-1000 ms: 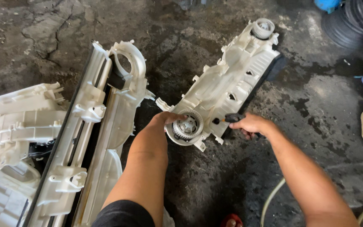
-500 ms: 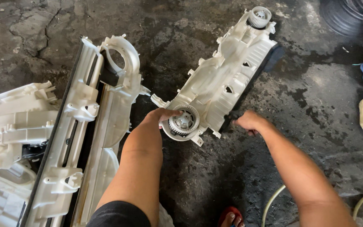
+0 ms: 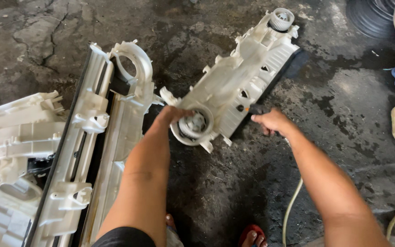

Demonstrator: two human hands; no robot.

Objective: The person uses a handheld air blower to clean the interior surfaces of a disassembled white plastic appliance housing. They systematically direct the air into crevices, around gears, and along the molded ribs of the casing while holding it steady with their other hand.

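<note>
Fingers of left hand (image 3: 172, 114) are curling shut on the long white moulded plastic housing (image 3: 236, 82) lying angled on the oil-stained concrete floor (image 3: 344, 105); right hand (image 3: 273, 121) is fisting around a dark tool handle (image 3: 255, 109) against its edge. Similar white housings (image 3: 83, 137) are lying just left.

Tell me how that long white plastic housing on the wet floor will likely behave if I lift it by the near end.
The white plastic housing looks like rigid moulded shell, so it should stay stiff, not sag. Being long and held by the left hand at one end, the far end will probably swing or drag. Its thin tabs and clips look breakable, and the floor looks wet, so it may be slick.
</note>
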